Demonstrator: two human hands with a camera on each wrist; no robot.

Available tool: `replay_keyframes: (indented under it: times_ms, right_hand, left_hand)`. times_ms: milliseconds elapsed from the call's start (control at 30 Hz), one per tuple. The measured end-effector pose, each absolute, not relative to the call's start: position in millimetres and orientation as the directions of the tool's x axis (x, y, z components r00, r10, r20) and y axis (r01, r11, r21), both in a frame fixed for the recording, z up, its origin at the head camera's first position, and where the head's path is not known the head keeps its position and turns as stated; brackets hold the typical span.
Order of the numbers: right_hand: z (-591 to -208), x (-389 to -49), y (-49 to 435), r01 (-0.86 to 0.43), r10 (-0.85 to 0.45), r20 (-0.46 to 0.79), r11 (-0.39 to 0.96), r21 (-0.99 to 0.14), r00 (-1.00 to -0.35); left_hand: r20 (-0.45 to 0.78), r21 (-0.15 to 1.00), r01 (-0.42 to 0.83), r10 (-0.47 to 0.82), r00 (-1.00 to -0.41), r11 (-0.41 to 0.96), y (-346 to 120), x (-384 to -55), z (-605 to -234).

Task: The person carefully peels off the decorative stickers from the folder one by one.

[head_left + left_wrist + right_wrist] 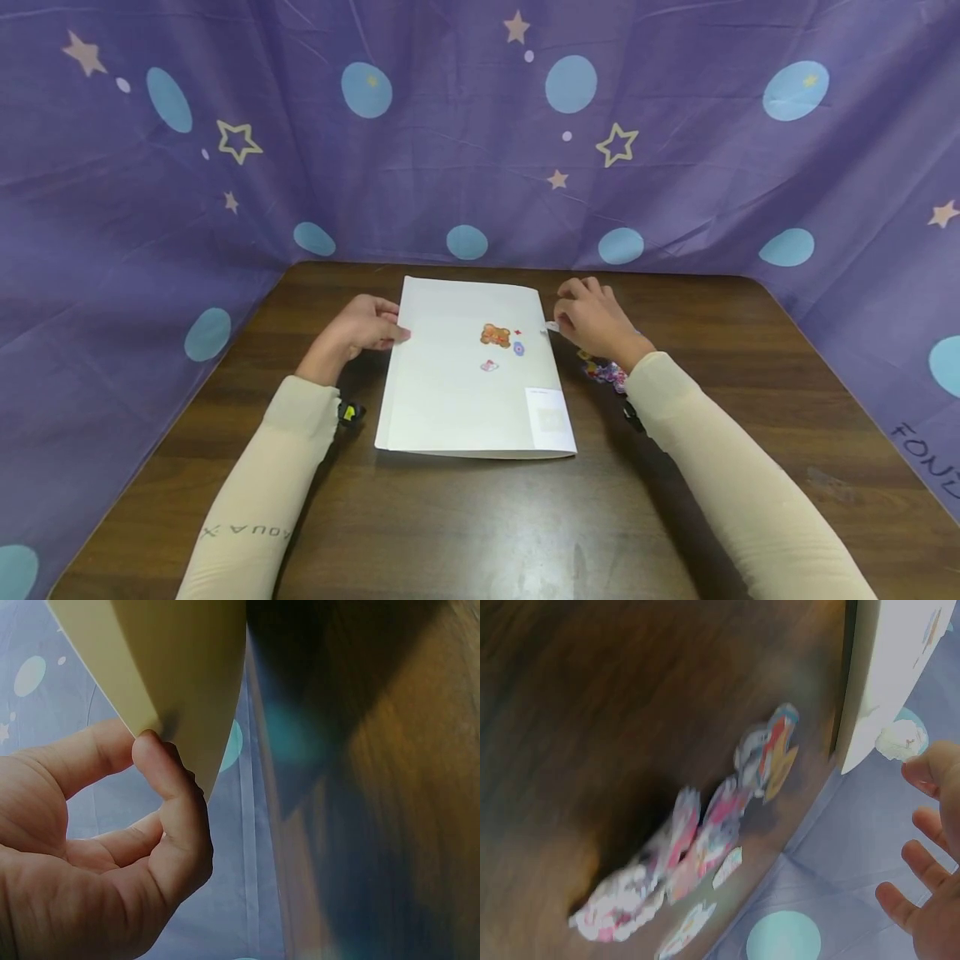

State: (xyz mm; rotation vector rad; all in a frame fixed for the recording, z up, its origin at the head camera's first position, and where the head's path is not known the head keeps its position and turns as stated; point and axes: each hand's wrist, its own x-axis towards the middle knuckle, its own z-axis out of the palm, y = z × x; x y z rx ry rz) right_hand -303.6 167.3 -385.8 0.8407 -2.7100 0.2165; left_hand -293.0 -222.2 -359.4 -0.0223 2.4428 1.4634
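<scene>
A white folder (457, 375), its front dotted with several small stickers, among them a brown bear sticker (495, 336), is held over the brown table. My left hand (367, 323) pinches the folder's left edge between thumb and finger; the left wrist view shows that edge (127, 675) close up. Beyond the right edge, my right hand (594, 321) pinches a small pale sticker (900, 740) at thumb and fingertip, its other fingers spread. A pile of loose colourful stickers (705, 847) lies on the table beneath the right wrist.
The wooden table (480, 525) reaches back to a purple curtain (450, 167) with stars and blue ovals, which also hangs along both sides. A white label (550, 419) is at the folder's lower right corner.
</scene>
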Motion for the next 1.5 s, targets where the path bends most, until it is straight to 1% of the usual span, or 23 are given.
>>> replay_keyframes:
  times_ms: [133, 433, 800, 933, 1133, 1200, 1367, 1500]
  right_hand:
    - [-383, -302, 173, -0.569, -0.542, 0.321, 0.822, 0.009, -0.777]
    - [-383, -302, 190, -0.559, -0.620, 0.268, 0.783, 0.272, -0.737]
    - [-394, -299, 207, -0.558, -0.672, 0.169, 0.707, 0.435, -0.721]
    - [-399, -296, 210, -0.576, -0.689, 0.142, 0.686, 0.444, -0.711]
    - [-405, -294, 213, -0.607, -0.712, 0.147, 0.673, 0.424, -0.686]
    - [-406, -293, 213, -0.607, -0.707, 0.134, 0.675, 0.419, -0.694]
    - [-407, -292, 213, -0.613, -0.679, 0.079, 0.702, 0.362, -0.730]
    - [-406, -290, 214, -0.620, -0.675, 0.081, 0.713, 0.327, -0.733]
  left_hand:
    - [-0.260, 0.853, -0.164, 0.130, -0.957, 0.496, -222, -292, -357]
    - [-0.251, 0.857, -0.154, 0.138, -0.958, 0.491, -222, -291, -357]
    - [-0.245, 0.860, -0.146, 0.144, -0.959, 0.489, -222, -292, -358]
    - [-0.248, 0.859, -0.149, 0.142, -0.958, 0.490, -222, -291, -357]
    - [-0.256, 0.856, -0.160, 0.135, -0.957, 0.492, -222, -290, -358]
    - [-0.256, 0.855, -0.157, 0.139, -0.957, 0.494, -223, -291, -358]
    - [-0.255, 0.856, -0.155, 0.142, -0.957, 0.492, -224, -292, -360]
    - [-0.251, 0.855, -0.154, 0.136, -0.958, 0.495, -223, -292, -359]
